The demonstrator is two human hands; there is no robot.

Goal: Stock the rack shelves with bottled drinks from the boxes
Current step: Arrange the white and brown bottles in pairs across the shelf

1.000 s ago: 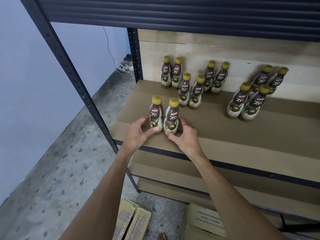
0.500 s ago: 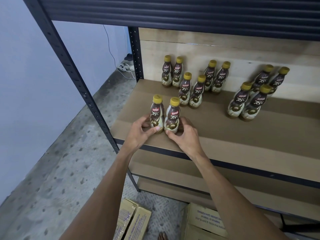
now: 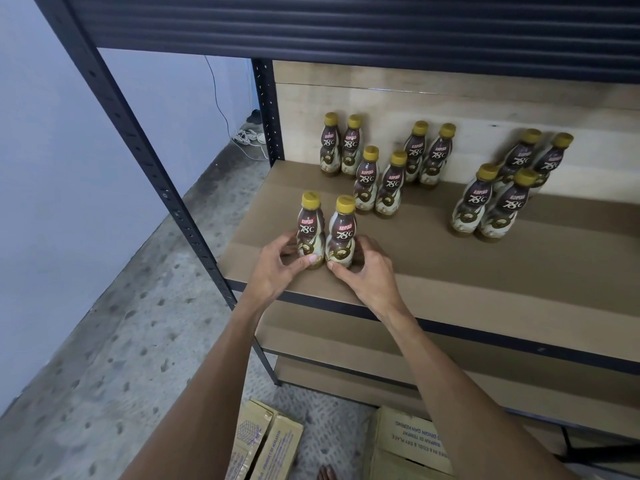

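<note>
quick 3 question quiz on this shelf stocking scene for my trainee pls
1. How many bottles stand on the shelf?
2. True or false: the left hand and right hand each hold one front bottle near its base.
3. The boxes lie: A on the floor; B on the shelf among the drinks; C on top of the rack.
Key: 1. twelve; 2. true; 3. A

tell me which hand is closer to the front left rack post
Left. The left hand grips a bottle just right of the post; the right hand grips the next bottle, farther right.
</note>
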